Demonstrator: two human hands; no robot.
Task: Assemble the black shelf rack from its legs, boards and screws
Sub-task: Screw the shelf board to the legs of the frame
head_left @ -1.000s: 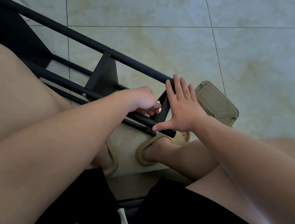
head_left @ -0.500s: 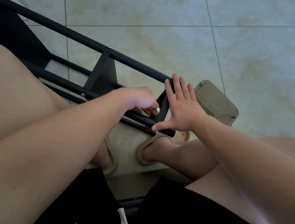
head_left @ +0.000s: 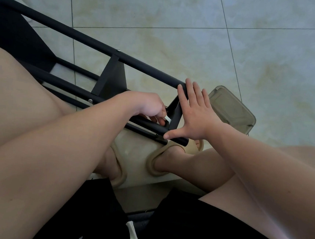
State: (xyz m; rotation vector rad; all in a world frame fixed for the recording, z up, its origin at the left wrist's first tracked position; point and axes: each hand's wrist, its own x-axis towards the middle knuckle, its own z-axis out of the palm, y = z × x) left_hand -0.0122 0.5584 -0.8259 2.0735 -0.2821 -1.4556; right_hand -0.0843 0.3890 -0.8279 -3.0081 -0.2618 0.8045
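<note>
The black shelf rack (head_left: 94,42) lies on its side on the tiled floor (head_left: 270,53), its long legs running from the far left toward the person's feet; a middle board (head_left: 111,78) already sits between the legs, and a screw head (head_left: 118,50) shows on the upper leg above it; the step in hand looks to be fastening the end board (head_left: 175,114) at the near end. The right hand (head_left: 195,117) is open, fingers straight, palm flat against the outer face of that board, thumb lying along the lower leg; the left hand (head_left: 147,106) is curled, pinching a small white piece (head_left: 167,118) just inside the board; whether it is a key or a screw I cannot tell. To do it well: press the board square to both legs so the holes line up; start the thread with gentle, straight turns, never forced; tighten only once it runs freely. A translucent box (head_left: 233,110) sits just beyond the right hand.
</note>
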